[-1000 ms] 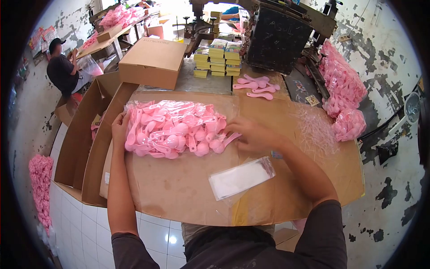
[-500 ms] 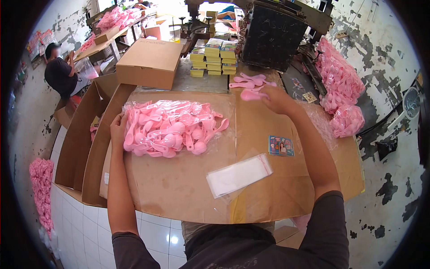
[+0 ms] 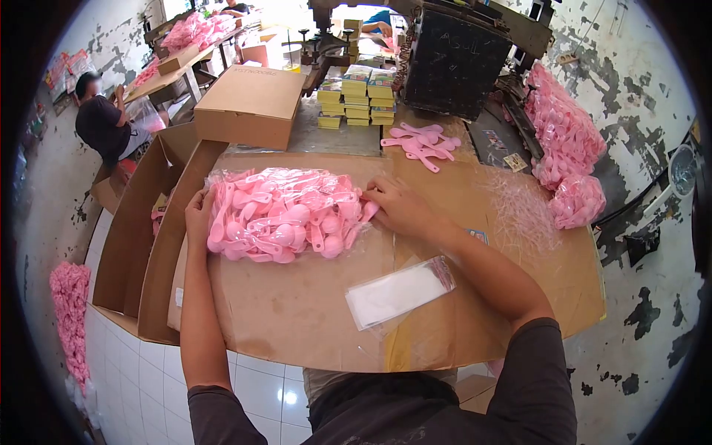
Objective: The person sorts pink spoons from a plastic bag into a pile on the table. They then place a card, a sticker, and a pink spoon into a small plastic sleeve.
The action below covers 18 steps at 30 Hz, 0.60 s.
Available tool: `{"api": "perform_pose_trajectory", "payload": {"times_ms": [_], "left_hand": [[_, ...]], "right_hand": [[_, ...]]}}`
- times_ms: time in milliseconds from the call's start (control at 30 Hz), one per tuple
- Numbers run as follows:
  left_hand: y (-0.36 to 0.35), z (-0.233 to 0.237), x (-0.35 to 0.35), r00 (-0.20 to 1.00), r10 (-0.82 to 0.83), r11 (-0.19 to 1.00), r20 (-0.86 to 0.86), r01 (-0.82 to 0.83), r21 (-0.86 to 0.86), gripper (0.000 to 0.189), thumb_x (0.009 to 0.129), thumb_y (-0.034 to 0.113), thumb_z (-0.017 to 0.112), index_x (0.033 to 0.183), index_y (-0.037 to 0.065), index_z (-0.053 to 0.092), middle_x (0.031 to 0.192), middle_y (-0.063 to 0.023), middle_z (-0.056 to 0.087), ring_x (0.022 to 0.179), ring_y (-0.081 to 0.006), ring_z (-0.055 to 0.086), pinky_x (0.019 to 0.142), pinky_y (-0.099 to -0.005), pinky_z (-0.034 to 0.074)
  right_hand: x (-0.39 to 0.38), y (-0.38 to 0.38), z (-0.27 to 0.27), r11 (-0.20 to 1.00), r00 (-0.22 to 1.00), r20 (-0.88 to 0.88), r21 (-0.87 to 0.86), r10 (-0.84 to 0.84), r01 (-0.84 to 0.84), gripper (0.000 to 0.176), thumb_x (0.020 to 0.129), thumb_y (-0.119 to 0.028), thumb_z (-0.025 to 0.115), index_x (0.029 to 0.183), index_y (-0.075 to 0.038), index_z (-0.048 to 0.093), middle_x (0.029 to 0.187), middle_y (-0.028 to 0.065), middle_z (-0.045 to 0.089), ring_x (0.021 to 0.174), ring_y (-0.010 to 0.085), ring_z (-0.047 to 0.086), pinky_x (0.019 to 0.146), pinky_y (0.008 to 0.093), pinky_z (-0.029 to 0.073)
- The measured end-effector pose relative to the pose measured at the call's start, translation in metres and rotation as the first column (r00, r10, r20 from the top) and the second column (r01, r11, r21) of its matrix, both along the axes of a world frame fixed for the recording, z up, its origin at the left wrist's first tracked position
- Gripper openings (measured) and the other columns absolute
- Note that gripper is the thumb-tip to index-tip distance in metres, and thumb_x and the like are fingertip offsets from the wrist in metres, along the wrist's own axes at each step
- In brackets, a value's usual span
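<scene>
A clear bag full of pink spoons [image 3: 285, 215] lies on the cardboard-covered table [image 3: 297, 311]. My left hand [image 3: 198, 211] is closed on the bag's left edge. At its right end, my right hand [image 3: 393, 204] has its fingers pressed together at a pink spoon by the bag's opening. Several loose pink spoons [image 3: 424, 141] lie beyond my right hand. A stack of clear plastic sleeves [image 3: 400, 293] rests nearer to me, and a small printed card [image 3: 477, 236] is partly hidden by my right forearm.
A closed carton [image 3: 248, 104] and stacks of yellow-edged cards [image 3: 357, 96] stand at the back. Open cartons [image 3: 141, 245] are at the left. A black machine [image 3: 452, 63] is behind, with pink bags [image 3: 560, 126] at the right. A person [image 3: 104, 122] sits far left.
My right hand has moved from the loose spoons toward me and left, to the bag's opening. The spoon it held is no longer there; the loose pile looks rearranged. My left hand stays on the bag.
</scene>
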State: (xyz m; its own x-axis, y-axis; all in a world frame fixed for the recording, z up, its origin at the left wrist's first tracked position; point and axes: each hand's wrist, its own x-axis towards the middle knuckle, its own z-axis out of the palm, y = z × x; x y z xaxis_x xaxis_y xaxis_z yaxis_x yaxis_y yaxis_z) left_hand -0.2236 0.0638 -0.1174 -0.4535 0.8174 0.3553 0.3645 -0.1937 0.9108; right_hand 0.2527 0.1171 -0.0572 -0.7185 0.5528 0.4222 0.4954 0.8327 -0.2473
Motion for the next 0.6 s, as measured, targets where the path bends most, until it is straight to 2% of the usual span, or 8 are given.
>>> {"api": "perform_pose_trajectory", "payload": {"times_ms": [133,233,333,433,533,600], "left_hand": [[0.002,-0.004,-0.005,0.999,-0.023,1.0,-0.029,0.022,-0.002,0.03,0.101,0.025,0.065,0.109,-0.003,0.072,0.096,0.0003,0.069,0.087,-0.0055,0.059,0.077,-0.0215,0.047],[0.002,-0.003,-0.004,0.999,-0.022,1.0,-0.033,0.021,-0.012,0.031,0.102,0.026,0.065,0.111,-0.003,0.072,0.098,-0.0005,0.07,0.088,-0.0064,0.06,0.079,-0.0222,0.047],[0.001,-0.003,-0.004,0.999,-0.033,0.999,-0.023,0.033,0.001,0.031,0.102,0.026,0.065,0.111,-0.003,0.072,0.097,-0.0006,0.07,0.088,-0.0066,0.06,0.079,-0.0225,0.047],[0.002,-0.004,-0.005,0.999,-0.018,1.0,-0.027,0.018,-0.006,0.031,0.102,0.026,0.065,0.111,-0.002,0.072,0.097,-0.0009,0.07,0.088,-0.0067,0.06,0.079,-0.0228,0.048],[0.003,-0.005,-0.006,1.0,-0.016,1.0,-0.02,0.016,-0.008,0.031,0.102,0.027,0.065,0.11,-0.002,0.072,0.097,-0.001,0.07,0.088,-0.0067,0.06,0.078,-0.0231,0.048],[0.003,-0.007,-0.006,1.0,-0.026,1.0,0.008,0.026,0.005,0.03,0.102,0.025,0.065,0.11,-0.003,0.072,0.097,-0.0007,0.07,0.088,-0.0064,0.06,0.078,-0.0227,0.048]], "right_hand": [[0.007,-0.001,0.003,0.998,1.0,0.002,0.055,0.002,-0.002,0.022,0.085,-0.017,0.072,0.105,-0.006,0.069,0.102,0.0104,0.062,0.102,0.0335,0.061,0.089,0.0429,0.05],[0.011,-0.005,0.013,0.997,1.0,-0.01,-0.079,-0.01,0.009,0.02,0.085,-0.016,0.072,0.101,-0.007,0.068,0.101,0.0104,0.063,0.102,0.0334,0.061,0.087,0.044,0.051],[0.01,-0.006,0.018,0.991,0.994,0.011,-0.083,-0.107,0.108,0.019,0.084,-0.015,0.07,0.101,-0.006,0.068,0.106,0.0113,0.062,0.104,0.0336,0.061,0.088,0.0454,0.05],[0.004,-0.006,0.011,0.998,0.998,-0.048,-0.042,-0.042,0.04,0.016,0.084,-0.015,0.07,0.097,-0.006,0.067,0.103,0.0123,0.062,0.104,0.0336,0.061,0.089,0.0455,0.05],[-0.003,0.0,0.005,0.998,0.998,-0.058,0.049,-0.038,0.041,0.017,0.084,-0.015,0.069,0.098,-0.005,0.067,0.103,0.0133,0.062,0.105,0.0339,0.061,0.09,0.0454,0.05],[-0.005,0.005,0.001,0.995,0.999,0.014,0.092,-0.04,0.038,0.018,0.084,-0.015,0.07,0.097,-0.004,0.068,0.103,0.0135,0.062,0.105,0.0342,0.061,0.09,0.0456,0.05]]}}
